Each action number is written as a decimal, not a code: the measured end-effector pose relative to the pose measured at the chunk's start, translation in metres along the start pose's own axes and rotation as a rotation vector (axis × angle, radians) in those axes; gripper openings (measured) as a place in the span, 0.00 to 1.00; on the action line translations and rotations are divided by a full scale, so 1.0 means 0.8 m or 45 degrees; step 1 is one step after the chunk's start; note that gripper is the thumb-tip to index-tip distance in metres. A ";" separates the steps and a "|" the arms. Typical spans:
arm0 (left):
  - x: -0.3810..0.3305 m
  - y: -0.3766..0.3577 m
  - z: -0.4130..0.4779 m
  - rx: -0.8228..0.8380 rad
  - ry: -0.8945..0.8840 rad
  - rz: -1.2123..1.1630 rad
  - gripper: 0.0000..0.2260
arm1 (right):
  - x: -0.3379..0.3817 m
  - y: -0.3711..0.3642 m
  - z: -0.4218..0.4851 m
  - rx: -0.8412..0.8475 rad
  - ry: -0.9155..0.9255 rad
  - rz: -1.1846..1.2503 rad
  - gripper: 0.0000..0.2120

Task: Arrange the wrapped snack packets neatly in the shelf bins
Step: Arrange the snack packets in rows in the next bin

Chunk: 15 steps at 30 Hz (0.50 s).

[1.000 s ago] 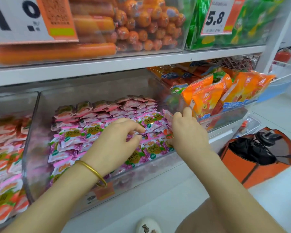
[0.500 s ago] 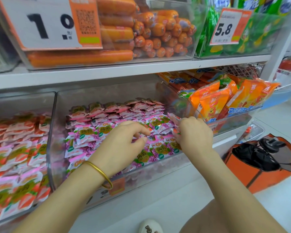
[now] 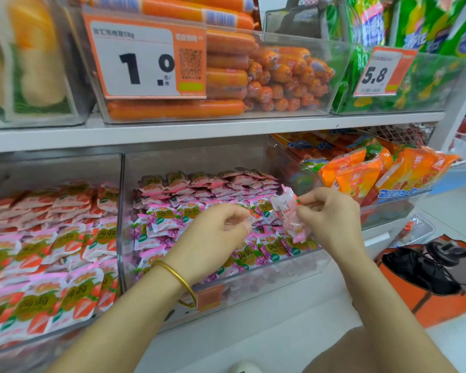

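On the lower shelf [image 3: 253,335] stand 3 clear bins in a row. The left bin [image 3: 51,168] holds red packets [image 3: 51,251], the middle bin [image 3: 199,160] holds purple packets [image 3: 172,219] laid in rows, and the right bin [image 3: 388,214] holds orange pouches [image 3: 358,176]. The upper shelf [image 3: 199,131] carries 3 more bins, with orange sausages [image 3: 226,65] in the middle one. It also carries 2 price tags, 1 reading 1.0 [image 3: 143,60] and 1 reading 5.8 [image 3: 382,72].

The 2 hands reach over the middle bin, apart from each other. The right hand [image 3: 331,219] pinches 1 pink packet [image 3: 291,219] by its right edge and holds it above the near right part of the middle bin, clear of the rows below. The left hand [image 3: 215,235], with 1 gold bangle [image 3: 178,278] on its wrist, hovers with curled fingers just left of that packet. Whether it grips anything I cannot tell. 1 bag [image 3: 428,313] lies on the floor to the right.

0.5 s ago both hands sat lower, with fingers down among the purple packets, and no packet was raised. The left forefinger was stretched out then and is curled now. The view has tipped up since, so more of the upper bins shows.
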<state>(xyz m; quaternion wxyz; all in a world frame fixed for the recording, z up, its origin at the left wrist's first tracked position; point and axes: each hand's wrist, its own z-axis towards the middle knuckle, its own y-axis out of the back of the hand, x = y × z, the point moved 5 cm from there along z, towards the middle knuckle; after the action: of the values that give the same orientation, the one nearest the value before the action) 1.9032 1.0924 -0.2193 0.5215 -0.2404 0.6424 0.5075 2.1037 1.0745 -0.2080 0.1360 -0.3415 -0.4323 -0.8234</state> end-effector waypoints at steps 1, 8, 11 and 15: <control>0.000 -0.003 -0.001 0.035 0.091 -0.196 0.16 | 0.008 -0.001 -0.005 0.006 -0.001 0.116 0.05; -0.015 0.005 -0.014 0.031 0.234 -1.044 0.13 | 0.102 -0.035 -0.049 0.203 0.363 0.483 0.13; -0.009 0.040 -0.028 -0.124 0.189 -1.052 0.09 | 0.128 -0.049 -0.053 0.487 0.351 0.786 0.05; -0.006 0.090 -0.055 -0.274 0.068 -0.886 0.09 | 0.161 -0.070 -0.067 0.591 0.399 0.932 0.05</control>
<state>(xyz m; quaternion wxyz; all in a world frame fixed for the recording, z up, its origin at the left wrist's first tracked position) 1.8259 1.0781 -0.1890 0.6178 -0.5114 0.4783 0.3579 1.9568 1.0731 -0.1762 0.5543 -0.3037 -0.4304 -0.6445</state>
